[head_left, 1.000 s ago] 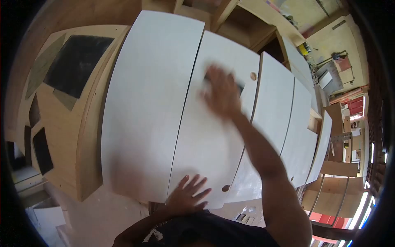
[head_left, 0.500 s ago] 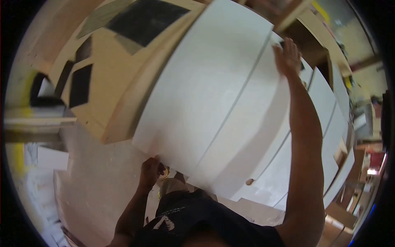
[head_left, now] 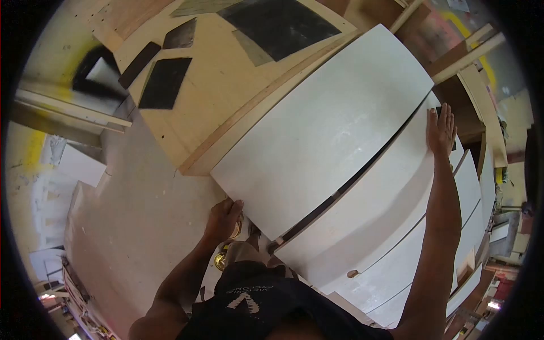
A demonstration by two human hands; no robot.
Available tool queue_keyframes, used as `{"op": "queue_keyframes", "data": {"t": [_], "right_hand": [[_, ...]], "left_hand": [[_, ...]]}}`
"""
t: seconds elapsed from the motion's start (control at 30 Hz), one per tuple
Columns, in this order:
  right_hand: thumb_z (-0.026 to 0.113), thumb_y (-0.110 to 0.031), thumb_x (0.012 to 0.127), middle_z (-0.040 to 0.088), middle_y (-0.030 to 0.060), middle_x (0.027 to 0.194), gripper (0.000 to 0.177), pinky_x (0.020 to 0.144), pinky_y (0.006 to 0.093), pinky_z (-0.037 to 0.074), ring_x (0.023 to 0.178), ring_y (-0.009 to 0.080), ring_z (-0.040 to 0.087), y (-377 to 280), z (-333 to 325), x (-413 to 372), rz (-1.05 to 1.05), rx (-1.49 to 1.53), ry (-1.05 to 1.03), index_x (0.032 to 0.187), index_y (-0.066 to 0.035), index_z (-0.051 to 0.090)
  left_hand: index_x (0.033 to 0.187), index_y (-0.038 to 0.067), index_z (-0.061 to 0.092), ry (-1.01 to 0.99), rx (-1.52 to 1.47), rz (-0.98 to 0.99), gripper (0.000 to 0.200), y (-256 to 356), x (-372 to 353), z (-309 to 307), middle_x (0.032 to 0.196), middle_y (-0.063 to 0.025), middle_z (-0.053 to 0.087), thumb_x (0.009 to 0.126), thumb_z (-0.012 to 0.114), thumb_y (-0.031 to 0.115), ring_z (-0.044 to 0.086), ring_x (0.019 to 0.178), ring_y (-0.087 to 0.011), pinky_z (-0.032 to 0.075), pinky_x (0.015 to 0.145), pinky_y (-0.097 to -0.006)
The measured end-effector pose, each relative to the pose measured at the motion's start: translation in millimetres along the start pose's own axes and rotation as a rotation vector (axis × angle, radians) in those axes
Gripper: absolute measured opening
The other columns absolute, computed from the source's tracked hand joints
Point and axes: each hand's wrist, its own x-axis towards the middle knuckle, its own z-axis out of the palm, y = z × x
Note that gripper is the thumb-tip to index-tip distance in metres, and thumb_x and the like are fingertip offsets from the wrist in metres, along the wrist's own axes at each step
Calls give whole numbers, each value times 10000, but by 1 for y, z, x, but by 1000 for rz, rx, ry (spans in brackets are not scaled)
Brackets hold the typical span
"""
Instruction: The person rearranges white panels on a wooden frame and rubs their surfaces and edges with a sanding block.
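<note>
item, my left hand (head_left: 225,220): at the near edge of the first white panel (head_left: 334,136), close to its left corner; thumb and curled fingers pinching that edge, fingertips partly hidden.
item, my right hand (head_left: 441,133): laid over a dark pad (head_left: 454,144) at the far end of the second white panel (head_left: 362,198); fingers nearly together, thumb apart.
item, a dark gap between both panels.
item, dark sheets (head_left: 277,25) on the plywood (head_left: 218,96), left of the panels.

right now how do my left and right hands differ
Your left hand curls at the near edge of one white panel, while your right hand lies with fingers straight over a dark pad. The right hand is toward the far end of the neighbouring panel; the left hand is at the near end. Both are bare.
</note>
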Motion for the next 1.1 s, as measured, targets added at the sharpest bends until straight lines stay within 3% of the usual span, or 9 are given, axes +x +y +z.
{"op": "queue_keyframes", "data": {"t": [0.2,0.27,0.43,0.53,0.63,0.7,0.77,0.93,1.1], "right_hand": [[407,-653,1052,336,108,1719,795,1293,524,177,1593,311,282,3,-8,-6,-23,21,54,1656,-141,337],[381,-669,1036,254,82,1756,833,1324,509,103,1635,260,178,-5,-18,-9,28,52,-26,1676,-147,277],[308,-591,1090,245,111,1756,786,1317,544,114,1628,286,198,-34,-25,-43,-8,-59,-158,1677,-72,245],[556,-555,1017,289,118,1733,806,1306,595,122,1612,313,223,-77,-22,-200,-317,-11,-35,1634,-74,364],[496,-635,1005,291,107,1732,863,1299,597,135,1609,299,231,-115,-89,-325,-450,186,-533,1640,-70,343],[527,-601,1012,281,78,1740,844,1320,554,129,1600,288,271,-104,-88,-349,-538,310,-385,1673,-131,292],[605,-568,990,338,81,1709,830,1320,540,153,1582,266,305,-82,-84,-283,-527,274,-542,1649,-136,344],[502,-499,1037,439,145,1644,688,1300,546,160,1547,327,357,30,-20,-57,23,171,179,1562,-56,462],[475,-544,1048,354,145,1705,754,1268,669,138,1569,374,320,-1,-38,-151,160,47,169,1596,-28,423]], "left_hand": [[908,56,698,-72,343,231,289,45,-52,17,749,-118,681,975,719,336,653,662,-284,523,657,-416],[1110,110,753,-170,281,767,327,42,-61,55,1094,-156,730,930,760,383,702,999,-317,555,879,-443],[1404,196,675,-439,722,1171,559,81,-52,150,1572,-201,477,907,769,434,399,1504,-421,310,1175,-617],[1411,216,670,-403,735,1252,558,66,-47,157,1574,-216,476,922,741,476,405,1495,-443,290,1169,-645],[1520,267,583,-391,772,1247,603,55,-44,158,1615,-202,457,977,663,515,406,1508,-388,297,1183,-596],[1531,276,572,-414,807,1227,611,51,-43,159,1607,-214,471,979,654,522,453,1473,-396,295,1180,-599],[1518,267,588,-421,869,1210,600,66,-49,156,1608,-217,468,979,652,524,454,1470,-400,292,1180,-609],[1548,213,552,-399,937,1247,637,62,-51,159,1661,-264,375,996,619,525,336,1540,-453,244,1208,-661],[1561,217,537,-420,915,1237,650,67,-48,160,1672,-263,357,993,632,517,330,1543,-455,237,1209,-670]]}}
